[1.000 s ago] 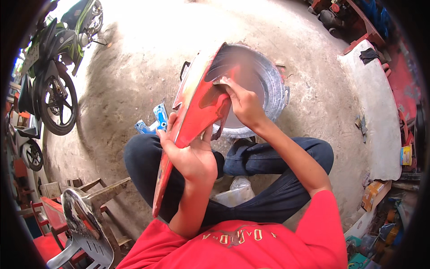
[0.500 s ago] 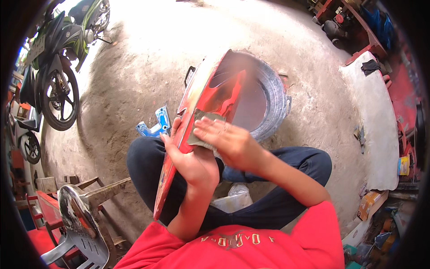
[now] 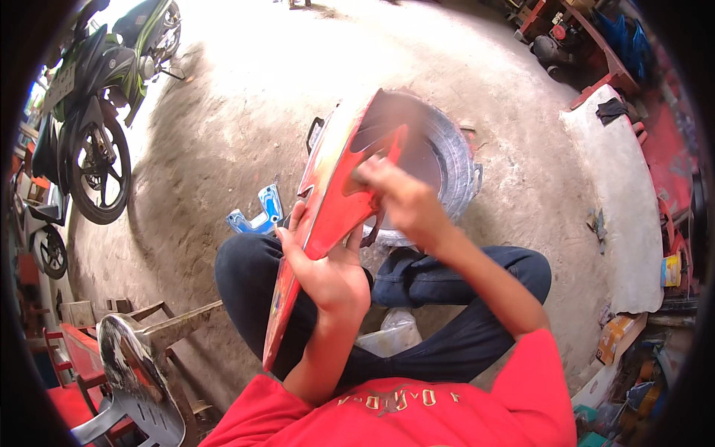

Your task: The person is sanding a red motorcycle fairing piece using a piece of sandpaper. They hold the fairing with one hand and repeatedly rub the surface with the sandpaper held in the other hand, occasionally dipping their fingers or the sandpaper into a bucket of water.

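Note:
A long red motorcycle body panel [image 3: 335, 212] lies aslant over my left thigh, its far end above a round grey tub [image 3: 463, 160] with murky liquid. Cradling the panel's near half from below is my left hand [image 3: 328, 277], thumb and fingers closed about its edges. My right hand [image 3: 408, 200], a little smeared by motion, presses a bent piece of grey-green sandpaper [image 3: 359, 179] onto the panel's red face near the middle. The fingers are curled over the sheet, which is partly hidden beneath them.
A blue and white plastic part [image 3: 261, 212] lies on the concrete floor by my left knee. A worn chair [image 3: 141, 372] stands at the lower left, and a motorcycle [image 3: 104, 149] at the upper left. A clear plastic bag [image 3: 395, 331] sits between my legs; a pale slab [image 3: 611, 201] is on the right.
My right hand has slid forward along the panel with the sandpaper, and its fingers are more curled. My left hand still holds the panel, which has shifted only slightly.

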{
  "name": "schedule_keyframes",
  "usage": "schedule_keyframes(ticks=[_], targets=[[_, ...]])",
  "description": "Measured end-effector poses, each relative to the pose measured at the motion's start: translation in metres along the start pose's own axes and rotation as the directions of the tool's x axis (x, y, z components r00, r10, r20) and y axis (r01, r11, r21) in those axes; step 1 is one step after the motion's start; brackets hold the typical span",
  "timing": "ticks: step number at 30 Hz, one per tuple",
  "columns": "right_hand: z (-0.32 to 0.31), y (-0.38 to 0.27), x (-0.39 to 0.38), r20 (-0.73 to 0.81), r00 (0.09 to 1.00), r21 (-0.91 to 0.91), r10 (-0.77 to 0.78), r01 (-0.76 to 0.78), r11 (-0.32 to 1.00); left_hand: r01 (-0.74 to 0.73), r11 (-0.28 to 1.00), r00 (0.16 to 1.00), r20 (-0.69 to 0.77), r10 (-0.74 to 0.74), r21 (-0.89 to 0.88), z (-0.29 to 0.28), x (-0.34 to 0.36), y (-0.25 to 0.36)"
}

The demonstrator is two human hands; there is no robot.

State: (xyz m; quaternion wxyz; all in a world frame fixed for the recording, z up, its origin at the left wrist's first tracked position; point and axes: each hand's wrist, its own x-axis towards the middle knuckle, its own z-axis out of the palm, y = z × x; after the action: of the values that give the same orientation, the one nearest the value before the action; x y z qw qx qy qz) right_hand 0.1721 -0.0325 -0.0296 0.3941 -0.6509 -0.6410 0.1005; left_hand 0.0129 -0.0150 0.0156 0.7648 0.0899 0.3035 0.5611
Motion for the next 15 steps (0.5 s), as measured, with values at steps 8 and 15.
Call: schedule_keyframes(ticks=[8, 15], targets=[[0.001, 0.037, -0.001, -0.111, 0.987, -0.031, 0.115, -0.12, 0.992, 0.032, 0.999, 0.999, -0.002, -0.032, 0.01, 0.004, -0.001, -0.003], [0.0, -0.015, -0.007, -0.057, 0.969, -0.099, -0.242, 0.236, 0.967, 0.009, 1.0, 1.0, 0.008, -0.009, 0.012, -0.002, 0.0, 0.0]])
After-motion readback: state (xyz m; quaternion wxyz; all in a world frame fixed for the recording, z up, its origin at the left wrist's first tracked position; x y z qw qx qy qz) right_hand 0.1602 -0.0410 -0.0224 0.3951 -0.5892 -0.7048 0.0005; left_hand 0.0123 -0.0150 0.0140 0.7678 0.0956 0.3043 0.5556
